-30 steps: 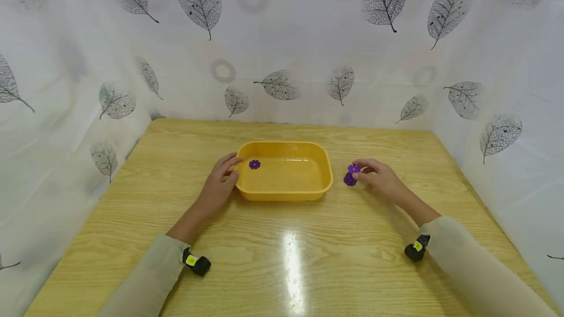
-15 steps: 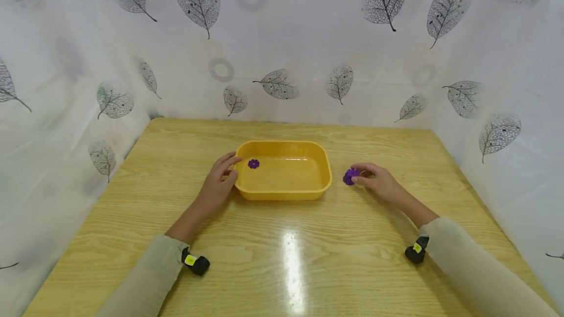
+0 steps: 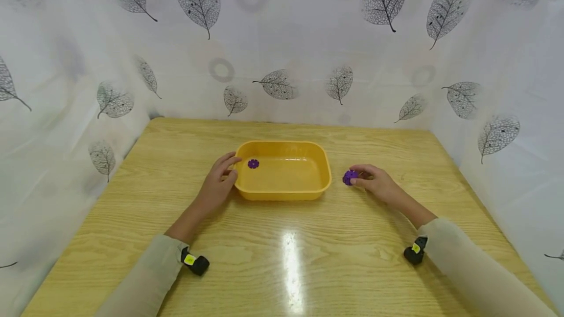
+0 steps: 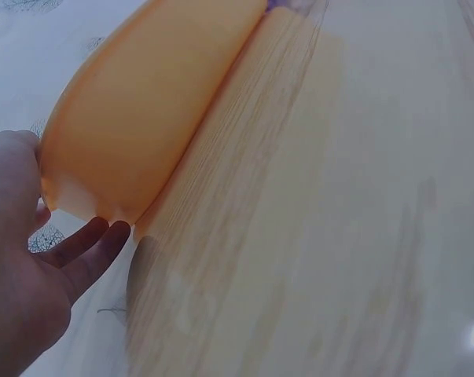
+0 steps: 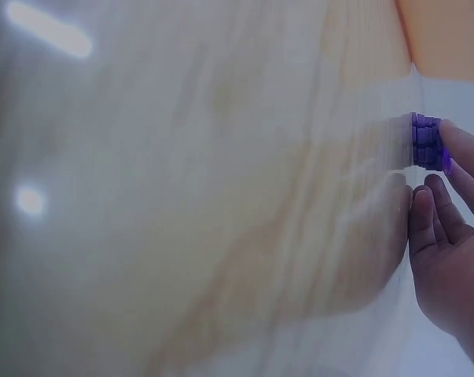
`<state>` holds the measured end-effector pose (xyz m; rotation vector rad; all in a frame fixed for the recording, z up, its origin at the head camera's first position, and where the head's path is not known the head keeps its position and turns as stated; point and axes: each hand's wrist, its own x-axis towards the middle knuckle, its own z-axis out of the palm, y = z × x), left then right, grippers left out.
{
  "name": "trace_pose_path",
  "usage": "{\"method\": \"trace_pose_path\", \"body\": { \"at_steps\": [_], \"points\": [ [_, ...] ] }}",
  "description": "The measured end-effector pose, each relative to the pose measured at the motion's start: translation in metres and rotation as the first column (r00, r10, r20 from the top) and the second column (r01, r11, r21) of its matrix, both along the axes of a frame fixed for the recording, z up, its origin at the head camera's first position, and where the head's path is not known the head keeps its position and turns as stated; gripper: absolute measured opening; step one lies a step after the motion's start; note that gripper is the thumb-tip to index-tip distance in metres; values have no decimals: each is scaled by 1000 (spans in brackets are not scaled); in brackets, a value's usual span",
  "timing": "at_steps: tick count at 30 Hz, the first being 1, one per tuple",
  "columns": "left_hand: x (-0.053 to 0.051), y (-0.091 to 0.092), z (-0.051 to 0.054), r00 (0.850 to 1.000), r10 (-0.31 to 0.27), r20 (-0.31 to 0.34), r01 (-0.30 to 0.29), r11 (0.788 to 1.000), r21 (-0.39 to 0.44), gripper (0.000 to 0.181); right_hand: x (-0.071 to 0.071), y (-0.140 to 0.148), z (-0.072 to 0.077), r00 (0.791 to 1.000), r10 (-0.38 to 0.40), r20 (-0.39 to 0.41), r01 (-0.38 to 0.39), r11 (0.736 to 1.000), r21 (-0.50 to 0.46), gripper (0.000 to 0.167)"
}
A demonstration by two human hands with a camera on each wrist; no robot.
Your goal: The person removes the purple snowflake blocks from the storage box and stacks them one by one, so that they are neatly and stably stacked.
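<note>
My right hand (image 3: 374, 181) pinches a purple flower-shaped disc (image 3: 353, 174) between thumb and fingers. That disc sits at the top of a small stack of similar purple discs (image 5: 425, 141) on the table, seen edge-on in the right wrist view. The fingertips hide part of the top disc. Over on the other side, my left hand (image 3: 217, 180) rests against the left end of a yellow plastic tray (image 3: 282, 195), its fingers fairly straight at the rim and wall. A single purple flower disc (image 3: 253, 164) lies flat inside the tray near its left end.
Both hands work over a light wood-grain table (image 3: 246, 243). A white curtain (image 3: 304, 48) with a leaf print stands behind the table and along both sides. Each wrist carries a small black camera, such as the left wrist camera (image 3: 196, 263).
The disc in my right hand has come down from above the stack, where it was tilted, onto the stack's top. My left hand, the tray and the disc inside it stay put.
</note>
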<state>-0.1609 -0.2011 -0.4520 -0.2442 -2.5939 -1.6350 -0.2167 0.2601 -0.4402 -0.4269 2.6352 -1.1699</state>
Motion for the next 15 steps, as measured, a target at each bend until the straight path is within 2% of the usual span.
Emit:
{"method": "trace_pose_path", "body": {
  "at_steps": [15],
  "points": [
    [3, 2, 3, 1000, -10, 3, 10, 1000, 12, 43, -2, 3, -3, 1000, 16, -10, -16, 1000, -4, 52]
  ]
}}
